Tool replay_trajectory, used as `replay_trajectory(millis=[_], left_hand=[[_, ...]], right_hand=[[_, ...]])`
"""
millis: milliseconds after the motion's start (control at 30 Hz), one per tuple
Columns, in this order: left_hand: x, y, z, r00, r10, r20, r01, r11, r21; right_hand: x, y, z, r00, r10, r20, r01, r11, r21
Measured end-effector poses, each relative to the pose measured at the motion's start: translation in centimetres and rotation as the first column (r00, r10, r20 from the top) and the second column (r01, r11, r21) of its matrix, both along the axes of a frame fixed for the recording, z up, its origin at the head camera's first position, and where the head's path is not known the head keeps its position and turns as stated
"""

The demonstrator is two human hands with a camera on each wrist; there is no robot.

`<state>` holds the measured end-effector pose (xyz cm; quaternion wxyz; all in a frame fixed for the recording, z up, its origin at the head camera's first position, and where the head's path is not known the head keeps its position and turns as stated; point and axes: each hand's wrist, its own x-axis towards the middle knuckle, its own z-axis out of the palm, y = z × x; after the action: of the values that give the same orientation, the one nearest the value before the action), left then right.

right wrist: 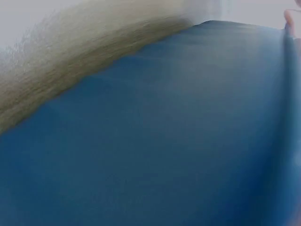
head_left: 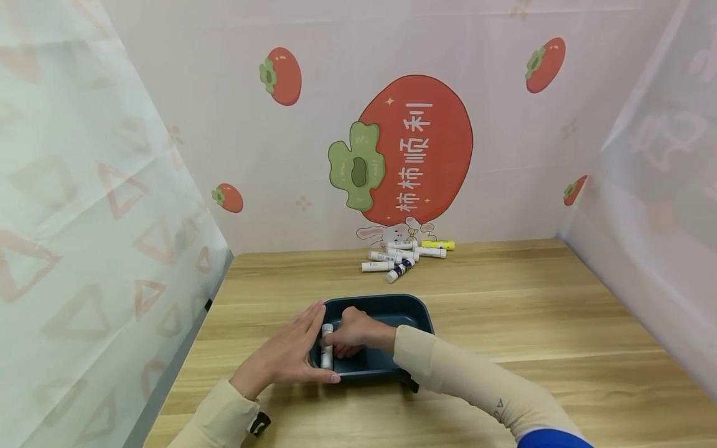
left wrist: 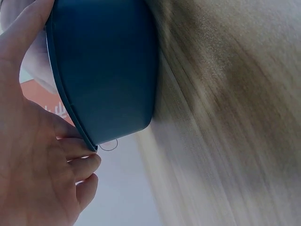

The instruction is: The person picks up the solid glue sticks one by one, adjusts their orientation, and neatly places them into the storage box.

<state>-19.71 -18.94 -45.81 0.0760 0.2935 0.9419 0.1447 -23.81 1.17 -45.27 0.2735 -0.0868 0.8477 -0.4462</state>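
A dark blue tray (head_left: 386,305) with raised sides stands on the wooden table. My left hand (head_left: 288,351) spans its left end, fingers extended along the rim and thumb at the near edge. In the left wrist view the fingertips (left wrist: 84,167) touch the rim at a corner. Down inside the tray, my right hand (head_left: 353,333) has its fingers curled and pinches a white capped tube (head_left: 327,358) lying lengthwise against the left wall. Part of the tube is hidden by that hand. The right wrist view is mostly filled by the tray's blue outer side (right wrist: 141,141).
Behind the tray, near the back wall, lies a loose pile of white tubes (head_left: 378,266), with a dark blue-and-white tube (head_left: 400,270) in front and a yellow tube (head_left: 438,245) at the right. A printed cloth (head_left: 493,205) encloses the table's back and sides.
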Motion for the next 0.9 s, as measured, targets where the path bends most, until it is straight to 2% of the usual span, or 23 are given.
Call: replay_trajectory(millis=[133,267,400,600,733,900], left_hand=[[-0.1,-0.1,-0.1,1.0,0.0,-0.01,0.0,1.0,0.004],[0.0,-0.2,-0.2,1.0,0.002,-0.023,-0.002,1.0,0.002],[0.1,-0.2,-0.1,1.0,0.012,-0.023,-0.012,1.0,0.004],[0.2,-0.2,0.1,1.0,0.015,-0.022,-0.015,1.0,-0.008],[0.2,-0.2,0.1,1.0,0.014,-0.027,-0.014,1.0,-0.013],[0.3,-0.2,-0.1,1.0,0.004,-0.029,-0.005,1.0,-0.008]], right_hand=[[-0.1,1.3,1.8,0.997,0.078,-0.016,-0.079,0.997,-0.02],[-1.0,3.2,4.4,0.992,0.124,-0.04,-0.125,0.991,-0.05],[-2.7,5.8,7.2,0.995,0.073,-0.063,-0.078,0.994,-0.08],[-6.0,10.4,10.9,0.989,-0.086,-0.122,0.075,0.993,-0.086],[-8.1,13.2,11.5,0.972,-0.171,-0.161,0.164,0.985,-0.053],[-9.7,15.7,9.8,0.948,-0.253,-0.193,0.256,0.967,-0.011]])
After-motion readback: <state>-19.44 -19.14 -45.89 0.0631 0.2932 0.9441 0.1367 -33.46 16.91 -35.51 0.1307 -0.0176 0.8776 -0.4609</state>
